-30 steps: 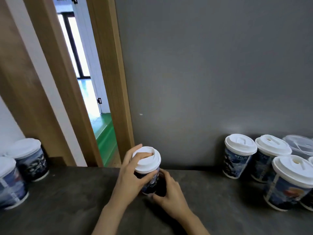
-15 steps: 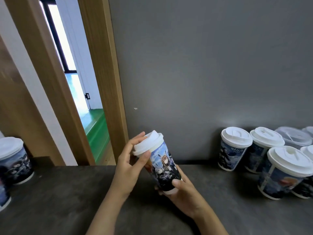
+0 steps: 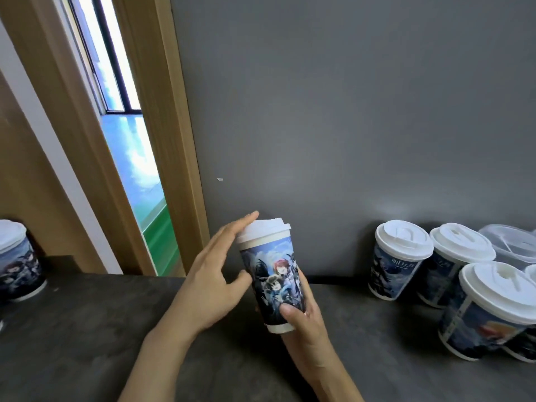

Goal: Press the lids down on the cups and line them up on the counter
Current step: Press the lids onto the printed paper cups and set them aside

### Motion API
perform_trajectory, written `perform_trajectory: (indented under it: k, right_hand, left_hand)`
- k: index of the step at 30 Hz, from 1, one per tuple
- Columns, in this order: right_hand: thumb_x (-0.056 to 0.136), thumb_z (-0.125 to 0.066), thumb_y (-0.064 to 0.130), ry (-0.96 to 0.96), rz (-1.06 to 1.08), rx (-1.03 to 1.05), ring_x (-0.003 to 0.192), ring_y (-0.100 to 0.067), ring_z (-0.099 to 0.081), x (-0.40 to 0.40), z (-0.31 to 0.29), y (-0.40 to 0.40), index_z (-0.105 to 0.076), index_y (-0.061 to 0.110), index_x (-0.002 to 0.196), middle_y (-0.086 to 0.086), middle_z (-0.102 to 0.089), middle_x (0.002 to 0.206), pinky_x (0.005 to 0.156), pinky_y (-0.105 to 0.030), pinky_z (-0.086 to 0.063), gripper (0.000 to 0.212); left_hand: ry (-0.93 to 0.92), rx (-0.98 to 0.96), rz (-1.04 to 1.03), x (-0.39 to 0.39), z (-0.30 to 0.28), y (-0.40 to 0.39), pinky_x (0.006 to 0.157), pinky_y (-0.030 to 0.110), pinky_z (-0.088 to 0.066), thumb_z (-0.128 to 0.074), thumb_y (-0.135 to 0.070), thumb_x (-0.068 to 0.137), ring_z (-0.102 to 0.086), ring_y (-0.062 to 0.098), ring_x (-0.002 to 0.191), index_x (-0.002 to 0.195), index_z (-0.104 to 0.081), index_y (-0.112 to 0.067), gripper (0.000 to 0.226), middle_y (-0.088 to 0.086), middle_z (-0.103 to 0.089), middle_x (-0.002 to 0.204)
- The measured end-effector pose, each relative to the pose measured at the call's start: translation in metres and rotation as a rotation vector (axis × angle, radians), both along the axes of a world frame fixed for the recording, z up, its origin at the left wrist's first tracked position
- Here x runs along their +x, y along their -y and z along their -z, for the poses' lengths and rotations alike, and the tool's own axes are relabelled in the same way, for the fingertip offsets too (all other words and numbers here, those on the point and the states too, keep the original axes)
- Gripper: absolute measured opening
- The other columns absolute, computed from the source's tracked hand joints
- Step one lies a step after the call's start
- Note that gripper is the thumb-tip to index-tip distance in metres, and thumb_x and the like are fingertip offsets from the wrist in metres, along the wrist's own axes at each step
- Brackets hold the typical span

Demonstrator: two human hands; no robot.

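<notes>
Right hand (image 3: 304, 317) grips cup (image 3: 274, 282); left hand (image 3: 211, 282) flat (fingers straight) touching lid (image 3: 265, 227).

The right hand (image 3: 301, 320) covers the lower rear side of the held cup (image 3: 274, 281), and only its thumb and fingertips show in front, so contact behind the cup cannot be confirmed; the cup's white lid (image 3: 265, 229) is seen edge-on, its top face not visible. At the right frame edge, the front lidded cup (image 3: 490, 311) hides most of two cups behind it, and the clear lid (image 3: 513, 245) at the rear is cut off, with whatever lies beneath it indistinct. At the left edge a lidded cup (image 3: 17, 262) is partly cropped, its print too blurred to read.
</notes>
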State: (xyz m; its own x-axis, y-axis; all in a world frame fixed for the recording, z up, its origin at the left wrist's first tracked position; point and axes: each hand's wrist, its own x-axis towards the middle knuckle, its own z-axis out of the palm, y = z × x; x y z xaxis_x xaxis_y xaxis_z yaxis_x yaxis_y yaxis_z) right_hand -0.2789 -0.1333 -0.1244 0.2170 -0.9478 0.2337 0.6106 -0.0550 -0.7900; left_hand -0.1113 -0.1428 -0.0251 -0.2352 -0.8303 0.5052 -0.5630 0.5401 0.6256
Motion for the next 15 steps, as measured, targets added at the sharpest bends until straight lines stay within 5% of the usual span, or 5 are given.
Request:
perform_trajectory:
  k: [5,9,15]
  right_hand:
    - [0.062,-0.086,0.022,-0.267,0.388,-0.133,0.119,-0.020,-0.065,0.005,0.009,-0.003,-0.051,0.039,0.140,0.004,-0.065,0.132,0.088,-0.026,-0.056,0.087]
    - [0.062,-0.081,0.021,-0.596,0.718,-0.376,0.125,-0.016,-0.060,0.009,0.016,-0.004,-0.044,0.031,0.146,0.008,-0.057,0.139,0.099,-0.031,-0.052,0.093]
    - [0.064,-0.080,0.020,-0.678,0.923,-0.519,0.124,-0.021,-0.059,0.007,0.020,-0.004,-0.043,0.022,0.144,0.001,-0.054,0.138,0.098,-0.040,-0.052,0.089]
  left_hand:
    - [0.083,-0.053,-0.086,-0.003,0.003,0.000,0.097,-0.004,-0.023,-0.066,-0.037,0.088,-0.032,-0.019,0.127,0.143,-0.032,-0.053,0.067,-0.040,-0.033,0.134]
    - [0.030,0.002,-0.151,-0.003,0.006,0.002,0.094,0.020,-0.044,-0.057,-0.066,0.078,-0.052,-0.006,0.114,0.122,-0.047,-0.047,0.049,-0.027,-0.053,0.122]
    - [-0.124,-0.010,-0.132,-0.011,0.006,0.002,0.093,0.029,-0.050,-0.048,-0.059,0.086,-0.060,0.006,0.118,0.107,-0.048,-0.033,0.034,-0.018,-0.059,0.132]
